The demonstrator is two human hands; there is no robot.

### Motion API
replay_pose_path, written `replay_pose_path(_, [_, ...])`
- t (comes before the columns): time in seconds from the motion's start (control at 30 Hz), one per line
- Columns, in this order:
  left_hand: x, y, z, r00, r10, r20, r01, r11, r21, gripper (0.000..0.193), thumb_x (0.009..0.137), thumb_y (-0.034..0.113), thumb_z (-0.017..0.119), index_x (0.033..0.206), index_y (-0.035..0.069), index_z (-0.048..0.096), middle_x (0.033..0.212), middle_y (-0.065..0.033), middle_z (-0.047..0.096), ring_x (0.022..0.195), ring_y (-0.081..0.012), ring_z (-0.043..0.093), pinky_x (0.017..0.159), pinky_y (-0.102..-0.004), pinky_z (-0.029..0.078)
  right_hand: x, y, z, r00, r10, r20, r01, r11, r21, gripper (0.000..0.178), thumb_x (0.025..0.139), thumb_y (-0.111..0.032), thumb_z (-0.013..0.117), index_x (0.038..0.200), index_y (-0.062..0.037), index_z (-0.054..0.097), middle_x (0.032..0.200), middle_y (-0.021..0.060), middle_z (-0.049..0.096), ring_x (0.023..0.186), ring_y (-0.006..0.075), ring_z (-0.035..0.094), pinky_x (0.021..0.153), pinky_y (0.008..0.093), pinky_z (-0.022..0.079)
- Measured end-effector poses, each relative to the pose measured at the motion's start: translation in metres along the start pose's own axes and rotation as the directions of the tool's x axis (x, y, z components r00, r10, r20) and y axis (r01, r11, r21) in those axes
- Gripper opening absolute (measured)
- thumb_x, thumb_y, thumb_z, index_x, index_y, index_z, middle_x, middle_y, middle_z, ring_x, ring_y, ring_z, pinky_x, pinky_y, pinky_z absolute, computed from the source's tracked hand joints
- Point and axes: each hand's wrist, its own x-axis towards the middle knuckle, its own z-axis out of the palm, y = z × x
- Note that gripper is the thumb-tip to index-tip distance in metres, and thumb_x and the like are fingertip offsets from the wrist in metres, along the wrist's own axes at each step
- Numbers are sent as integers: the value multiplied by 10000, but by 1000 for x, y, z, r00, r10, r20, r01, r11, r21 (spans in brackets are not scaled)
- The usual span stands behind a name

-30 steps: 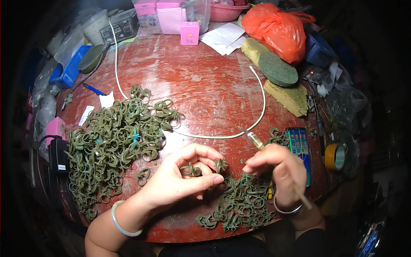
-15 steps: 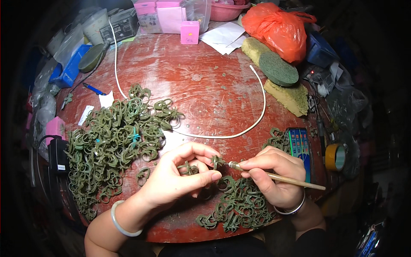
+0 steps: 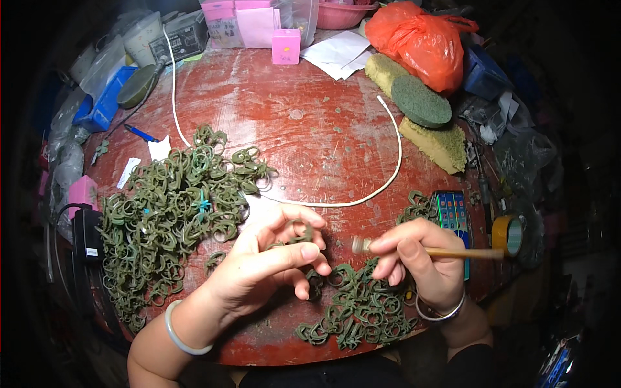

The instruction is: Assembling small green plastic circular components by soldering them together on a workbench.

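Observation:
My left hand (image 3: 259, 262) is curled loosely, palm up, around a green ring (image 3: 303, 234) between thumb and fingers. Part of that ring is hidden by the fingers. Another green ring (image 3: 315, 284) shows just below the fingertips; whether the hand touches it I cannot tell. My right hand (image 3: 420, 258) pinches a slim wooden-handled tool (image 3: 462, 253) with a ridged, pale collar; its working tip is blurred. The tool stands apart from the left hand. Below the hands lies a small pile of green rings (image 3: 362, 310). A much larger pile of green rings (image 3: 155, 233) spreads to the left.
A white cable (image 3: 349, 205) curves across the red table (image 3: 272, 110). To the right are a lit phone (image 3: 453, 216), a yellow tape roll (image 3: 506, 236), sponges (image 3: 435, 145) and a red plastic bag (image 3: 417, 45). A pink box (image 3: 285, 46) stands at the back.
My right hand has drawn the tool rightward, away from the left hand. The left fingers have loosened and spread, and the ring they hold has shifted back toward the palm.

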Motion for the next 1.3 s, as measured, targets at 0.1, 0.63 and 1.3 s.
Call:
replay_pose_path(0.1, [1,-3,-7,1000,-4,17,3,999,33,143,915,112,655,996,53,552,923,-84,573,838,-192,641,512,-254,519,11,5,-1,964,-191,186,257,852,-456,211,847,-149,762,1009,-37,688,813,102,678,701,217,649,638,326,504])
replay_pose_path(0.63, [0,-8,-1,994,29,105,-66,926,372,342,880,21,709,1198,5,584,1044,-79,625,860,-114,622,623,-229,564,7,12,10,984,-180,13,170,895,-413,109,864,-25,725,901,-8,624,791,83,648,616,133,642,517,278,481])
replay_pose_path(1.3, [-1,-22,1,930,317,184,-358,674,646,308,849,87,769,1128,11,662,992,-35,674,771,-51,629,605,-187,508,4,11,16,957,-241,160,288,838,-463,191,796,13,765,886,-14,599,789,98,609,656,207,620,572,323,481])
